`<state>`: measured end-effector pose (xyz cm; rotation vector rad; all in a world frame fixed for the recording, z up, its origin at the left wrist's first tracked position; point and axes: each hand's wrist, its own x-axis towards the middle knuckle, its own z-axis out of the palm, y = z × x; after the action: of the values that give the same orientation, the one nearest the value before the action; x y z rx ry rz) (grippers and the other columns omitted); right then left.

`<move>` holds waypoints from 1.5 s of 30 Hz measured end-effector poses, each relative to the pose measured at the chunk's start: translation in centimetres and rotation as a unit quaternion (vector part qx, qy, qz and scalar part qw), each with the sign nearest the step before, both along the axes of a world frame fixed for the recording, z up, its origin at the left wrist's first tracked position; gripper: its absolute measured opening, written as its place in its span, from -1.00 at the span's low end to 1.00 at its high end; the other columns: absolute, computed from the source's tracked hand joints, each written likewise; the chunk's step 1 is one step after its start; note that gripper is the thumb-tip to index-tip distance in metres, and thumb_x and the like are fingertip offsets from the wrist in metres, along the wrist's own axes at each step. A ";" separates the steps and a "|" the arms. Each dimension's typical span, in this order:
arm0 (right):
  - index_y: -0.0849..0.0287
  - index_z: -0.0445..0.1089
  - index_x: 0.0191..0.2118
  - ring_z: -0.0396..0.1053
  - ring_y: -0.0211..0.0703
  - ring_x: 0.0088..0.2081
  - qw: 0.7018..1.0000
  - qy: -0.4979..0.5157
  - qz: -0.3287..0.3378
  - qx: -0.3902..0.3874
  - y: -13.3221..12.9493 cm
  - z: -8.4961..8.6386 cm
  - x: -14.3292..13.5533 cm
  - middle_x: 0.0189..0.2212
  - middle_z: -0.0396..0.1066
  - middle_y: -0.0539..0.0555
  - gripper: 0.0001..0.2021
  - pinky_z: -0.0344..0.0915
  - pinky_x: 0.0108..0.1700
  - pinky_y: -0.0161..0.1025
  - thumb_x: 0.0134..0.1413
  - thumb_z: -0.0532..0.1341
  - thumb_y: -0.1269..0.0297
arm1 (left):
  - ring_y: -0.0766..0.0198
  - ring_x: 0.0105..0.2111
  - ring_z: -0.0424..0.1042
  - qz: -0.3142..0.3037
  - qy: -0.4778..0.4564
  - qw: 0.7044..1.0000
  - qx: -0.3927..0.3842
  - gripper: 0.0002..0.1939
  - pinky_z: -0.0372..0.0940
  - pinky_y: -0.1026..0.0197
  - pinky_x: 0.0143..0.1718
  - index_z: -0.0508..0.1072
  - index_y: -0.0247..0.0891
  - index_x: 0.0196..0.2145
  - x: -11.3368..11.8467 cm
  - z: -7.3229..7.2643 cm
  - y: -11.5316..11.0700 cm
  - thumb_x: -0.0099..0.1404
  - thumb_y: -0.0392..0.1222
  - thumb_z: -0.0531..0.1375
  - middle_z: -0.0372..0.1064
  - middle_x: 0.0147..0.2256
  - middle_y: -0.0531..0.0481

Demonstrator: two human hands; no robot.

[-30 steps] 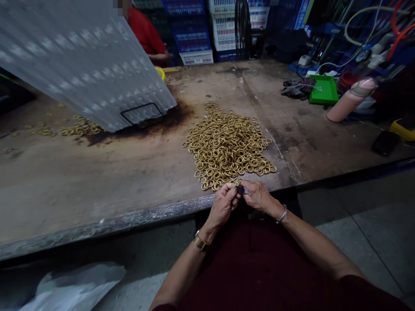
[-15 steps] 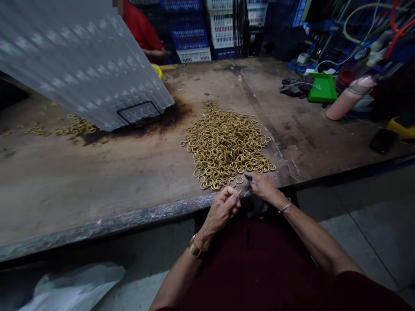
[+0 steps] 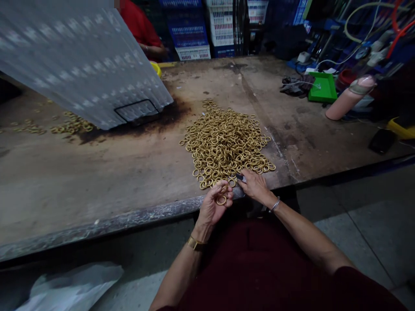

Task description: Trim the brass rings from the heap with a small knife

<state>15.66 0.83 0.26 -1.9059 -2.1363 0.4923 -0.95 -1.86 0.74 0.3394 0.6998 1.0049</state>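
Left hand [image 3: 212, 206] now looser: golden ring [image 3: 221, 204]

Rings [image 3: 227, 138] glossy metal; tabletop [image 3: 113, 177] matt, probably wood.

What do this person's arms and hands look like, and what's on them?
The left grip and right grip are hands without gloves. A gold-coloured band, perhaps a watch, circles the left wrist, and a thin silver bracelet the right. The sleeves are dark maroon and short, leaving the forearms uncovered.
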 end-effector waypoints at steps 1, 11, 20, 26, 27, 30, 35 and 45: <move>0.15 0.32 -0.13 0.36 -0.07 -0.19 1.000 -0.005 -0.005 -0.010 0.1 0.1 -0.2 -0.16 0.42 0.14 -0.78 0.14 -0.28 -0.26 0.13 0.11 0.21 | 0.37 -0.48 0.31 -0.001 -0.006 1.000 -0.003 -0.75 0.14 0.39 -0.60 0.40 -0.31 -0.39 -0.1 -0.1 0.0 0.00 -0.13 0.30 0.34 -0.44 0.01; 0.15 0.32 -0.39 0.25 -0.23 -0.45 0.983 0.169 -0.064 -0.015 1.2 -1.2 0.9 -0.51 0.34 0.00 -0.91 0.10 -0.40 -0.32 -0.06 0.10 0.34 | 0.41 -0.54 0.31 -0.018 0.051 0.998 0.020 -0.70 0.11 0.44 -0.65 0.38 -0.30 -0.38 0.8 -0.2 0.3 -0.04 -0.16 0.37 0.31 -0.50 0.06; 0.15 0.20 -0.48 -0.08 -0.47 -0.72 0.797 0.540 -0.124 -0.238 0.2 1.2 0.4 -0.70 0.18 -0.18 -0.83 -0.18 -0.68 -0.45 -0.30 0.18 0.24 | 0.48 -0.68 0.16 0.007 0.231 0.965 0.125 -0.64 0.06 0.41 -0.69 0.44 -0.26 -0.20 2.1 -0.4 0.1 0.05 -0.06 0.31 0.25 -0.61 0.15; 0.16 0.23 -0.43 -0.07 -0.48 -0.73 0.794 0.549 -0.098 -0.243 -0.2 0.7 0.2 -0.68 0.19 -0.17 -0.79 -0.17 -0.68 -0.44 -0.21 0.18 0.15 | 0.46 -0.64 0.14 0.036 0.297 0.933 0.199 -0.81 0.08 0.37 -0.59 0.49 -0.27 -0.38 2.5 -0.3 0.0 0.05 -0.13 0.30 0.28 -0.60 0.12; 0.16 0.23 -0.43 -0.05 -0.47 -0.72 0.805 0.540 -0.093 -0.226 -0.2 0.6 0.1 -0.68 0.20 -0.16 -0.78 -0.14 -0.67 -0.44 -0.17 0.18 0.12 | 0.46 -0.64 0.15 0.039 0.301 0.932 0.199 -0.81 0.09 0.37 -0.59 0.48 -0.27 -0.40 2.5 -0.3 0.1 0.05 -0.12 0.30 0.29 -0.60 0.12; 0.18 0.25 -0.48 0.05 -0.42 -0.64 0.852 0.495 -0.061 -0.159 -0.4 0.6 -0.1 -0.65 0.23 -0.11 -0.75 0.01 -0.60 -0.41 -0.12 0.18 0.08 | 0.47 -0.64 0.15 0.031 0.304 0.934 0.185 -0.76 0.07 0.38 -0.60 0.43 -0.28 -0.40 2.5 -0.5 0.1 0.07 -0.05 0.28 0.29 -0.58 0.12; 0.18 0.27 -0.55 0.08 -0.37 -0.56 0.902 0.421 -0.041 -0.089 -0.2 0.3 -0.3 -0.65 0.19 -0.11 -0.79 0.07 -0.50 -0.38 -0.12 0.18 0.15 | 0.50 -0.70 0.12 -0.033 0.290 0.945 0.147 -0.66 -0.02 0.41 -0.68 0.35 -0.27 -0.38 2.1 -1.1 0.1 0.11 0.08 0.23 0.24 -0.60 0.15; 0.17 0.23 -0.53 0.08 -0.39 -0.63 0.868 0.475 -0.034 -0.139 -0.5 0.4 -0.2 -0.67 0.22 -0.10 -0.75 0.02 -0.57 -0.40 -0.06 0.13 0.08 | 0.54 -0.68 0.09 -0.065 0.140 0.984 0.091 -0.65 -0.04 0.44 -0.68 0.29 -0.28 -0.42 2.0 -0.2 -0.3 0.07 0.03 0.29 0.21 -0.56 0.16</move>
<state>15.46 0.32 0.65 -1.3569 -1.3693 1.4227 1.04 -2.16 0.49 0.6881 0.8282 0.9070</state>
